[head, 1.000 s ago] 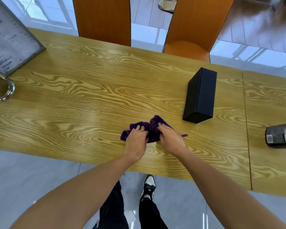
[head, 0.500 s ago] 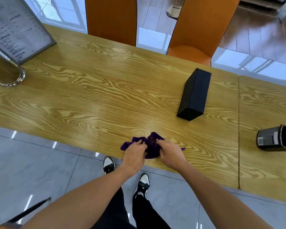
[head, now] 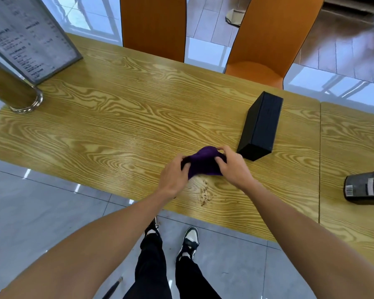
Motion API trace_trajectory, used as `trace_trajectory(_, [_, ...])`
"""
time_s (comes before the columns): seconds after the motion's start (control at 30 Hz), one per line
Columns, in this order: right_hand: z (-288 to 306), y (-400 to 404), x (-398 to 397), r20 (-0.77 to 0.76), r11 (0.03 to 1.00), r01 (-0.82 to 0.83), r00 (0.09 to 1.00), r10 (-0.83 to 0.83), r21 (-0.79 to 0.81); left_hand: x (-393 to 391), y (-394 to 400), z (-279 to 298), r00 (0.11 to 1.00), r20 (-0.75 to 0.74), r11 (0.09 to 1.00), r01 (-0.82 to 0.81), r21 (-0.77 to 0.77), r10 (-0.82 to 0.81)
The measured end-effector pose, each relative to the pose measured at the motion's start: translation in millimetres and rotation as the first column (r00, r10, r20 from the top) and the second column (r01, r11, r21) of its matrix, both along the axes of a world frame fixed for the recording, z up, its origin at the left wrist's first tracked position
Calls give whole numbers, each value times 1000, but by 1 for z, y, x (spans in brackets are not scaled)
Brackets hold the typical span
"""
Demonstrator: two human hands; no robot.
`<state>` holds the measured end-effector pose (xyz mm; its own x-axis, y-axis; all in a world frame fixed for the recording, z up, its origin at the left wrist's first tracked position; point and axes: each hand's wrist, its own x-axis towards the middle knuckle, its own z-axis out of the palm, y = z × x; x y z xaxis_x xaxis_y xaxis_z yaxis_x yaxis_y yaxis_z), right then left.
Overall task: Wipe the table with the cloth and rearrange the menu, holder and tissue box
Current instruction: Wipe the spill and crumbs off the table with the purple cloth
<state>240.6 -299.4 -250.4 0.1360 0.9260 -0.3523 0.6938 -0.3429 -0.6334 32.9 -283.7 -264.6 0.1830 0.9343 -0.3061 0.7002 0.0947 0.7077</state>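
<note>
Wood-grain yellow covers the long bench that fills the middle of my view, with glossy grey floor tiles on the near side and two orange chairs pushed in at the far edge. I look down from head height at two bare forearms reaching forward. My left hand and my right hand are both closed on a bunched purple cloth, one on each side of it, fingers curled into the fabric; the cloth sits above the bench near its front edge, and I cannot tell whether it touches the wood. Just in front of the cloth, toward me, a small scatter of brown crumbs or stains marks the surface. A black rectangular tissue box lies on the bench just beyond and to the right of my right hand, close but not touching it. At the far left corner a framed menu stands tilted, its print too blurred to read, and beside it a brass-coloured cylindrical holder with a silver base ring stands upright. At the right edge, past a seam in the bench, a dark container with a barcode label lies on its side. Below, black trousers and black-and-white shoes stand on the tiles.
</note>
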Motion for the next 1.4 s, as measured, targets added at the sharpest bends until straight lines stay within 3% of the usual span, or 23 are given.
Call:
trace_trajectory(0.1, [-7, 15, 1, 65, 999, -32, 997, 29, 44, 3, 21, -11, 998, -4, 997, -63, -43, 63])
trace_trajectory(0.27, [-36, 1, -2, 157, 969, -189, 964, 214, -159, 5, 19, -37, 991, -6, 981, 133, -137, -135])
trace_trajectory(0.43, [-41, -29, -15, 343, 945, -248, 887, 310, -214, 17, 0, -37, 975, -82, 972, 195, -133, -207])
trace_trajectory(0.6, [-35, -56, -25, 390, 933, -249, 857, 337, -260, 25, -28, -30, 958, -129, 960, 238, -146, -257])
trace_trajectory(0.73, [-37, -77, -28, 336, 964, -159, 914, 226, -215, 27, -62, -28, 968, -109, 962, 205, -181, -227])
trace_trajectory(0.97, [-39, -117, -40, 79, 956, 134, 990, -117, -259, 29, -111, -31, 998, 0, 968, 66, -242, -68])
trace_trajectory(1.13, [-31, -123, -47, -56, 909, 234, 962, -268, -345, 28, -123, -36, 994, 99, 951, -8, -309, 41])
trace_trajectory(1.27, [-17, -102, -36, -126, 805, 276, 910, -394, -525, 24, -105, -25, 981, 119, 865, -75, -496, 153])
trace_trajectory(1.4, [2, -63, -22, -240, 779, 305, 835, -495, -547, 17, -68, -12, 956, 152, 803, -117, -585, 250])
